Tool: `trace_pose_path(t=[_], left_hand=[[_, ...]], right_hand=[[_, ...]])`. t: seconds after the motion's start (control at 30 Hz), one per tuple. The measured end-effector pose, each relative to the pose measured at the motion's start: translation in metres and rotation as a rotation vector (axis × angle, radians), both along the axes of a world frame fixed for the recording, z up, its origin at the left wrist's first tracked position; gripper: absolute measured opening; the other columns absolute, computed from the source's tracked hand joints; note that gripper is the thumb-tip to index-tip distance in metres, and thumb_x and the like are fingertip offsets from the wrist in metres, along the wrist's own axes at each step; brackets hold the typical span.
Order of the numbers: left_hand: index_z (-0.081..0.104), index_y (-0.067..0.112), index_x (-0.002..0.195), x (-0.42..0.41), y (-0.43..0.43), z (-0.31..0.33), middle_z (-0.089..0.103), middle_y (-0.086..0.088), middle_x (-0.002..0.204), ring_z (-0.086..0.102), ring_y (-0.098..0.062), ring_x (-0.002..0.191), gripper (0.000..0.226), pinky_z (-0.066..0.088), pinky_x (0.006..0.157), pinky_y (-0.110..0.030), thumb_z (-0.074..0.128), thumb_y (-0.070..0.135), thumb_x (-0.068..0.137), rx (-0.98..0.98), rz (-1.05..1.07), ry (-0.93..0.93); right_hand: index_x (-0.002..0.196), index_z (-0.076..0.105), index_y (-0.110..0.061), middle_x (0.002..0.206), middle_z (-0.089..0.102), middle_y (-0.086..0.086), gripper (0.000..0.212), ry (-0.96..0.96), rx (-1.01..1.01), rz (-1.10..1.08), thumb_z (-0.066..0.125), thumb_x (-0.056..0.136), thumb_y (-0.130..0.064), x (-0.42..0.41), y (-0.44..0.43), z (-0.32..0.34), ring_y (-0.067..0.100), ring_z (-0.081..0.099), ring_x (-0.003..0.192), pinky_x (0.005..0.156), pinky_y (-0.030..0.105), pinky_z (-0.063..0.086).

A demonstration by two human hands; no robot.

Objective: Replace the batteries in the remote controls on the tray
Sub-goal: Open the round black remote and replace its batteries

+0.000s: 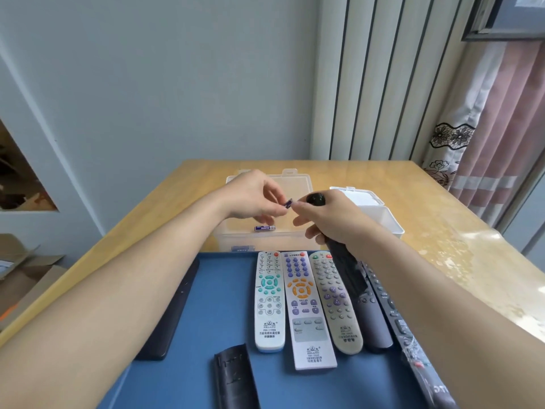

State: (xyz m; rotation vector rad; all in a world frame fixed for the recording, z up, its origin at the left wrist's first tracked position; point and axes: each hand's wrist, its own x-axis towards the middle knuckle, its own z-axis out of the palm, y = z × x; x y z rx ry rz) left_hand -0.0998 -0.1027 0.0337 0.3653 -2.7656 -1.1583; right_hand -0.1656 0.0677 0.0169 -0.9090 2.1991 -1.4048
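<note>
One wooden table (pixel 418 199), blue tray (pixel 224 293), pink curtain (pixel 489 137).

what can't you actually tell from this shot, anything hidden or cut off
Head view only.
- Battery bay of the held black remote: hidden by the right hand.
- battery in the left hand: mostly covered by fingers; label unreadable.
- dark remote, left of tray: partly under the left forearm.
- black piece near bottom: cut off by the edge; cover or remote unclear.
</note>
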Motion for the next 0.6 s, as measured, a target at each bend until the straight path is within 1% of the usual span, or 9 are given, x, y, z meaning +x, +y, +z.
trace_pose_path(t=[0.03,0.1,0.2,0.23,0.3,0.37,0.4,0.5,0.6], left_hand=[[0.073,0.007,0.090,0.002,0.003,0.003,0.074,-0.008,0.082,0.073,-0.017,0.069,0.010,0.058,0.064,-0.025,0.075,0.009,0.081,0.035,-0.028,0.027],[0.075,0.008,0.090,0.005,0.009,0.005,0.075,-0.007,0.079,0.072,-0.014,0.068,0.012,0.058,0.065,-0.024,0.075,0.004,0.079,0.040,-0.069,0.053],[0.076,0.013,0.093,0.003,0.003,-0.001,0.074,-0.001,0.077,0.071,-0.011,0.070,0.022,0.055,0.065,-0.020,0.074,-0.002,0.077,0.000,-0.050,0.028],[0.076,0.013,0.095,0.002,0.000,-0.005,0.075,-0.001,0.079,0.071,-0.012,0.072,0.022,0.056,0.066,-0.021,0.072,-0.001,0.079,-0.055,-0.018,-0.001],[0.075,0.014,0.097,-0.003,-0.006,-0.015,0.075,-0.001,0.085,0.071,-0.012,0.076,0.019,0.055,0.073,-0.022,0.066,0.004,0.084,-0.333,-0.014,-0.112],[0.076,0.016,0.098,-0.007,-0.007,-0.024,0.075,0.001,0.096,0.068,-0.012,0.087,0.021,0.049,0.076,-0.019,0.062,0.008,0.086,-0.601,-0.051,-0.187],[0.076,0.017,0.098,-0.009,-0.007,-0.027,0.074,0.002,0.098,0.067,-0.014,0.090,0.020,0.046,0.074,-0.018,0.062,0.009,0.086,-0.676,-0.066,-0.201],[0.076,0.016,0.093,-0.017,-0.003,-0.024,0.074,0.001,0.093,0.065,-0.017,0.086,0.014,0.046,0.068,-0.021,0.066,0.014,0.084,-0.818,-0.090,-0.241],[0.076,0.016,0.086,-0.027,-0.001,-0.024,0.074,0.000,0.085,0.067,-0.019,0.078,0.011,0.054,0.067,-0.027,0.069,0.012,0.078,-0.876,-0.111,-0.326]], right_hand=[[0.092,0.067,-0.012,0.087,0.074,0.009,0.018,-0.038,-0.017,-0.016,0.063,0.094,-0.030,0.000,-0.003,0.001,0.007,0.056,0.049,0.047,0.021,0.047],[0.088,0.066,-0.009,0.082,0.074,0.009,0.019,-0.082,-0.034,-0.060,0.066,0.092,-0.028,0.001,-0.007,0.000,0.007,0.055,0.048,0.048,0.021,0.047],[0.089,0.062,-0.004,0.074,0.070,0.010,0.009,-0.206,-0.106,-0.130,0.065,0.091,-0.013,0.002,-0.010,-0.004,0.010,0.053,0.047,0.045,0.021,0.044],[0.090,0.062,-0.003,0.072,0.069,0.011,0.004,-0.255,-0.141,-0.156,0.063,0.091,-0.007,0.002,-0.009,-0.005,0.011,0.052,0.046,0.044,0.020,0.043],[0.092,0.061,-0.002,0.073,0.068,0.013,0.002,-0.376,-0.211,-0.193,0.060,0.090,-0.002,0.002,-0.004,-0.007,0.013,0.051,0.048,0.043,0.020,0.041],[0.093,0.061,-0.003,0.076,0.070,0.014,0.003,-0.500,-0.267,-0.197,0.061,0.091,-0.005,0.002,0.002,-0.007,0.013,0.051,0.050,0.043,0.019,0.041],[0.094,0.061,-0.003,0.077,0.071,0.014,0.004,-0.544,-0.282,-0.189,0.061,0.092,-0.007,0.003,0.004,-0.007,0.013,0.052,0.050,0.043,0.019,0.042],[0.095,0.059,-0.006,0.077,0.071,0.013,0.002,-0.624,-0.336,-0.152,0.060,0.093,-0.008,0.007,0.013,-0.007,0.012,0.052,0.050,0.043,0.019,0.041],[0.096,0.059,-0.007,0.074,0.070,0.011,0.003,-0.685,-0.419,-0.125,0.058,0.094,-0.006,0.014,0.022,-0.010,0.012,0.051,0.050,0.043,0.018,0.039]])
